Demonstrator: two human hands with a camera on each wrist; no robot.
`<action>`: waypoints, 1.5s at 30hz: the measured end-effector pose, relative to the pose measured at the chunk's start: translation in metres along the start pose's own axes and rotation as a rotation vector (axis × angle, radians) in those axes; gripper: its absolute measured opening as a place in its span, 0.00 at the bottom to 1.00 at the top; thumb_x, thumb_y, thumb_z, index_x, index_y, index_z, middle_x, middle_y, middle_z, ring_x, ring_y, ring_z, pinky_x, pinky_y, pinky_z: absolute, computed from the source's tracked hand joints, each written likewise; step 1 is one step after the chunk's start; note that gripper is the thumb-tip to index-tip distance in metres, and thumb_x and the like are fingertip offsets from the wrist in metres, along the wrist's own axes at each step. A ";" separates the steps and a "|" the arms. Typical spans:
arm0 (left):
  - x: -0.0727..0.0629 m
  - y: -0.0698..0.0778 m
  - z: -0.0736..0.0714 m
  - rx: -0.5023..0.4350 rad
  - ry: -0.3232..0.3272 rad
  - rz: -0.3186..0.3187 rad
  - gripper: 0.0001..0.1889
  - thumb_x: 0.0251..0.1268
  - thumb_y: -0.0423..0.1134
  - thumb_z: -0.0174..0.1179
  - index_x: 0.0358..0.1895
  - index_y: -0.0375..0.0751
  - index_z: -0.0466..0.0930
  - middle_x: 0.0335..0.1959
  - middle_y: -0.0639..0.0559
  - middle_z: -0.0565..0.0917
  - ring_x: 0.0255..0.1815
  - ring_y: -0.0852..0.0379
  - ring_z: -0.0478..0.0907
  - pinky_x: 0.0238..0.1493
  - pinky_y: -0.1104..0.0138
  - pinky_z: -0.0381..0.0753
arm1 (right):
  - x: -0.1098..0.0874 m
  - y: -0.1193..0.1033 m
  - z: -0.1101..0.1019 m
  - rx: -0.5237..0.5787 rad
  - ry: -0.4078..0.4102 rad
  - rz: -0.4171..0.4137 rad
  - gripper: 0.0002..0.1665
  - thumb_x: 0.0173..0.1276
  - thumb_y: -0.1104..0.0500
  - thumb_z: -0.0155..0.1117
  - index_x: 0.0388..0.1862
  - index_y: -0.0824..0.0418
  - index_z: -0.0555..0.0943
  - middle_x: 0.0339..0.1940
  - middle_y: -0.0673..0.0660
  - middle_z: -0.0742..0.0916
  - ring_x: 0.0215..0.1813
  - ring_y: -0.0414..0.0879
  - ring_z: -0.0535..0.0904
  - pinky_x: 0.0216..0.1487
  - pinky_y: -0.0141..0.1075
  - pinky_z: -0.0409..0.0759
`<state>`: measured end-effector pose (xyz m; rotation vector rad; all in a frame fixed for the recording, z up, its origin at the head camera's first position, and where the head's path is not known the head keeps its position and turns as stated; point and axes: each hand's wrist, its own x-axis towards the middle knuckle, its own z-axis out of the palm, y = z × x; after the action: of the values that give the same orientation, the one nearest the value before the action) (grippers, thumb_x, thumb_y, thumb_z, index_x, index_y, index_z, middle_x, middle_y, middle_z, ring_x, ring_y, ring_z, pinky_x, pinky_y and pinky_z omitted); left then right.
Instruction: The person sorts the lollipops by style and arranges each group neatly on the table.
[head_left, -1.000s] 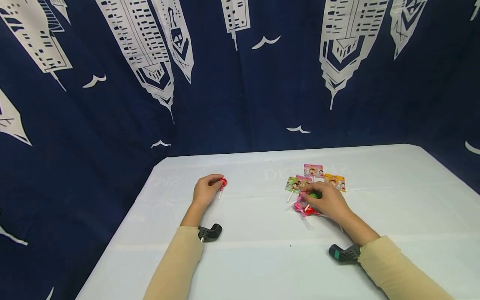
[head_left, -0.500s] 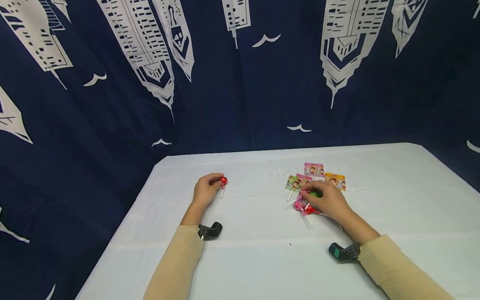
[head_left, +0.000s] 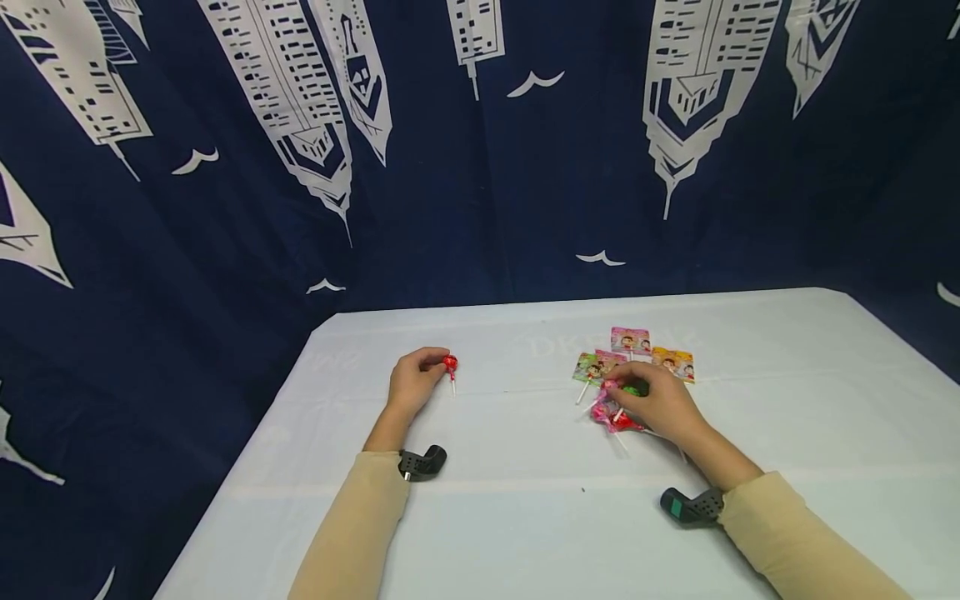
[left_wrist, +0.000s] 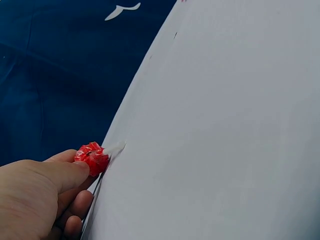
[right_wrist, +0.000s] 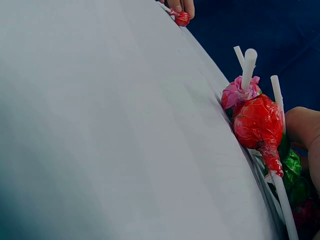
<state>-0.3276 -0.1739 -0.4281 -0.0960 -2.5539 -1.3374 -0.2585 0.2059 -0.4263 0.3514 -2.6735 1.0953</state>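
Note:
In the head view my left hand (head_left: 414, 383) pinches a red-wrapped lollipop (head_left: 451, 363) by its head, between thumb and fingers. Its white stick points toward me; the left wrist view shows the same lollipop (left_wrist: 91, 158) close to the white tabletop. My right hand (head_left: 654, 398) is over a pile of lollipops, its thumb and forefinger around a pink-wrapped lollipop (head_left: 608, 388). Beneath that hand lie a red lollipop (head_left: 624, 422) and a green lollipop (head_left: 634, 387), partly hidden. In the right wrist view a red lollipop (right_wrist: 259, 122) stands out beside my thumb (right_wrist: 302, 126).
Behind the pile lie flat lollipops in printed wrappers: a pink packet (head_left: 630, 340), an orange packet (head_left: 673, 363) and a green packet (head_left: 587, 367). The white table (head_left: 510, 467) ends at a dark blue curtain (head_left: 495, 208). A small dark speck (head_left: 582, 490) lies near the front.
The red lollipop in my left hand has turned slightly, its stick swinging to the right. My right hand stays at the pile; the view has shifted a little.

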 end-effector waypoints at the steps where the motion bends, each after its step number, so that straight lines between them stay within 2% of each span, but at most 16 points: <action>1: 0.000 0.000 0.000 0.001 0.000 0.002 0.13 0.65 0.33 0.64 0.51 0.44 0.87 0.48 0.46 0.89 0.46 0.50 0.82 0.48 0.63 0.77 | 0.000 0.000 0.000 0.001 0.004 0.001 0.13 0.66 0.58 0.70 0.49 0.58 0.85 0.50 0.61 0.88 0.55 0.57 0.79 0.58 0.55 0.76; 8: 0.002 0.000 0.000 0.019 0.005 0.007 0.12 0.65 0.35 0.65 0.50 0.47 0.88 0.47 0.48 0.89 0.45 0.52 0.81 0.48 0.64 0.76 | 0.001 -0.001 -0.001 0.018 0.034 0.015 0.15 0.67 0.60 0.69 0.52 0.58 0.84 0.50 0.61 0.87 0.55 0.57 0.79 0.59 0.55 0.73; 12: 0.001 0.000 0.000 0.018 0.004 -0.008 0.11 0.65 0.38 0.66 0.50 0.48 0.88 0.46 0.49 0.89 0.44 0.53 0.80 0.48 0.64 0.74 | 0.001 -0.002 -0.002 0.040 0.043 0.021 0.15 0.68 0.61 0.67 0.53 0.58 0.83 0.53 0.62 0.86 0.59 0.59 0.77 0.61 0.58 0.72; 18: -0.001 -0.002 0.000 0.010 0.002 -0.017 0.11 0.65 0.39 0.66 0.50 0.49 0.88 0.47 0.51 0.88 0.44 0.54 0.79 0.48 0.64 0.74 | 0.003 -0.007 -0.002 0.043 0.066 -0.016 0.17 0.68 0.61 0.67 0.56 0.59 0.82 0.54 0.60 0.86 0.60 0.58 0.78 0.61 0.56 0.73; 25: 0.000 -0.003 0.001 0.036 0.006 -0.005 0.11 0.65 0.40 0.66 0.49 0.51 0.88 0.46 0.52 0.89 0.43 0.54 0.79 0.47 0.65 0.73 | 0.006 -0.015 -0.007 0.058 0.052 -0.022 0.17 0.68 0.62 0.66 0.56 0.58 0.83 0.56 0.59 0.85 0.56 0.57 0.83 0.54 0.48 0.79; 31: 0.000 -0.002 0.002 0.051 0.005 0.008 0.11 0.64 0.40 0.67 0.49 0.50 0.88 0.45 0.51 0.89 0.43 0.54 0.80 0.46 0.64 0.74 | 0.012 -0.024 -0.011 0.138 0.020 -0.010 0.17 0.68 0.62 0.67 0.56 0.57 0.83 0.56 0.59 0.85 0.52 0.55 0.85 0.47 0.25 0.78; 33: 0.000 -0.002 0.001 0.054 0.004 0.009 0.11 0.63 0.41 0.67 0.48 0.51 0.88 0.45 0.52 0.89 0.42 0.54 0.80 0.46 0.64 0.73 | 0.016 -0.028 -0.011 0.151 0.003 -0.017 0.16 0.68 0.62 0.67 0.55 0.57 0.83 0.56 0.59 0.85 0.51 0.55 0.85 0.46 0.21 0.77; 40: 0.003 -0.005 0.001 0.060 -0.001 0.001 0.11 0.64 0.41 0.67 0.48 0.52 0.88 0.45 0.53 0.89 0.43 0.54 0.80 0.46 0.65 0.73 | 0.033 -0.045 -0.011 0.157 -0.071 -0.013 0.15 0.69 0.62 0.63 0.54 0.53 0.82 0.55 0.56 0.83 0.56 0.55 0.82 0.43 0.30 0.81; 45: 0.003 -0.005 0.002 0.053 0.002 0.001 0.10 0.63 0.42 0.68 0.48 0.52 0.88 0.44 0.52 0.89 0.43 0.54 0.80 0.46 0.65 0.73 | 0.046 -0.055 -0.007 0.201 -0.119 -0.030 0.14 0.70 0.58 0.65 0.53 0.54 0.82 0.54 0.55 0.82 0.56 0.54 0.82 0.44 0.30 0.82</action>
<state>-0.3319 -0.1749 -0.4326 -0.0862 -2.5845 -1.2679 -0.2840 0.1670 -0.3712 0.5061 -2.6543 1.3794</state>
